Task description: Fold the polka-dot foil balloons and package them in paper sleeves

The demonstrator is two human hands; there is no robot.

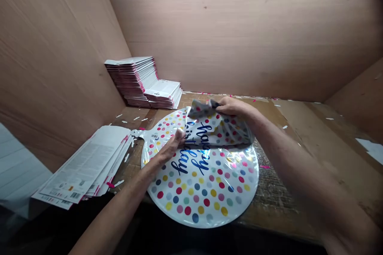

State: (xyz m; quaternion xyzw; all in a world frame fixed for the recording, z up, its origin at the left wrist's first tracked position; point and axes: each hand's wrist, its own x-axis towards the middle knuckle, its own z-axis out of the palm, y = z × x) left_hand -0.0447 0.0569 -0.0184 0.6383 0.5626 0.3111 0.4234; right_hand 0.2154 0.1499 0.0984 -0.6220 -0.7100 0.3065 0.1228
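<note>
A flat, round, white foil balloon (200, 203) with multicoloured dots and blue script lettering lies at the near edge of a brown, cardboard-covered desk (314, 135), its lower rim reaching out past that edge. Its short neck points toward the desk's left side. The balloon's far part is lifted and folded over on itself, wrinkled, so that the fold crosses the lettering and a dull grey underside shows at the top.

The right hand (235, 107) grasps this bunched far part, fingers closed on the foil. The left hand (172, 145) rests on the balloon's left half, thumb upright beside the fold; whether its fingers pinch the foil or only press on it, I cannot tell.

In the desk's far left corner stands a tall, stepped stack of white card packets with pink edges (130, 81), close against the plywood back wall (239, 28) and the plywood left wall (60, 48). Nearer, along the left edge, a fanned pile of white printed card sleeves (86, 163) lies with its far end just beside the balloon's neck. Small white and pink scraps (265, 166) dot the desk, and a white paper piece (371, 149) lies near its right edge.
</note>
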